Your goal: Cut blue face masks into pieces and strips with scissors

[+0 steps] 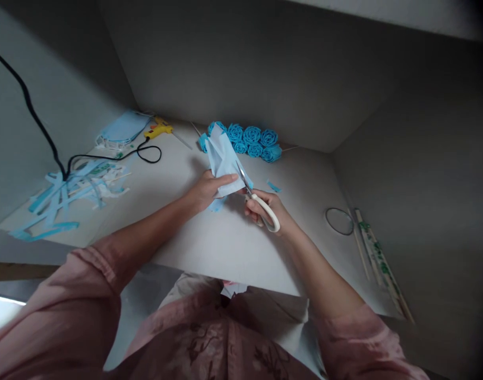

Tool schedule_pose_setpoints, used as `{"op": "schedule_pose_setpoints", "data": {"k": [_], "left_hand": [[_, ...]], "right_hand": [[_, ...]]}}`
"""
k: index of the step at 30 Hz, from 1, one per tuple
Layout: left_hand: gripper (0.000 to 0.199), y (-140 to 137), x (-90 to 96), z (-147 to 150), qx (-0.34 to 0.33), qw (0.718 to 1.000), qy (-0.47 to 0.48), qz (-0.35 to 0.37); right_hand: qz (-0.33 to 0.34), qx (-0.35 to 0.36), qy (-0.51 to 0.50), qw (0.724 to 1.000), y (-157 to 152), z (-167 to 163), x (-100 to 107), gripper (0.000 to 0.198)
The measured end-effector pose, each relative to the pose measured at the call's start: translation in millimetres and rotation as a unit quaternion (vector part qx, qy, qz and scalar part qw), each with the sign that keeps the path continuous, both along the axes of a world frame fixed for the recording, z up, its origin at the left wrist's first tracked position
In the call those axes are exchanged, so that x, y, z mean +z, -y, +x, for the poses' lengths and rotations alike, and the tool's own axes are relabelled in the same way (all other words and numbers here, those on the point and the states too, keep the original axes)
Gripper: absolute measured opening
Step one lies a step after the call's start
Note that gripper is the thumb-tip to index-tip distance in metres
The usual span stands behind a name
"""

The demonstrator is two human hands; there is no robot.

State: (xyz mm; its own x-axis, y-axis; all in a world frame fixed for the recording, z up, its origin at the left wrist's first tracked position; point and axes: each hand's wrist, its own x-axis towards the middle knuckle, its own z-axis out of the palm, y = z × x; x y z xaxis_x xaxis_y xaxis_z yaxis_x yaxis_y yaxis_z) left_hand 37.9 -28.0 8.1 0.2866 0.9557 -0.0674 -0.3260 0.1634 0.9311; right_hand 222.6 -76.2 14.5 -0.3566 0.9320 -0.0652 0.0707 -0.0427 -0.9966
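My left hand point(208, 190) pinches a folded piece of light-blue face-mask fabric point(222, 154), its thumb laid across the lower part. In my right hand point(265, 208) are scissors with white handles point(270, 212). Their blades point up and to the left and lie against the right edge of the fabric; whether they are fully closed is hard to make out. A small blue scrap point(273, 186) lies on the table to the right of the scissors. Behind the fabric sits a cluster of blue rosettes point(252, 135), partly covered by it.
A yellow glue gun point(158, 128) with a black cord point(26, 95) rests at the back left, near stacked blue masks point(126, 127). Cut strips point(63, 195) are heaped on the left. To the right are a wire ring point(339, 221) and sticks with green bits point(379, 258). Walls enclose the white table point(210, 248).
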Motion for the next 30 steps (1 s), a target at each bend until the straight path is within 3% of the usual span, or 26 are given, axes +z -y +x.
{"op": "schedule_pose_setpoints", "data": {"k": [11,19,30], "left_hand": [[0.029,2.3,5.9,0.9,0.022,1.000,-0.007,-0.017],[0.035,-2.3,3.0,-0.1,0.050,0.997,0.053,-0.001],[0.033,1.4,0.1,3.7,0.031,0.999,0.044,0.001]], "right_hand": [[-0.023,-0.012,-0.019,0.999,-1.1,-1.5,-4.2,0.064],[-0.032,-0.015,-0.010,0.999,-2.0,-0.1,-4.0,0.067],[0.034,0.015,0.022,0.999,-2.3,0.7,-1.5,0.044]]}}
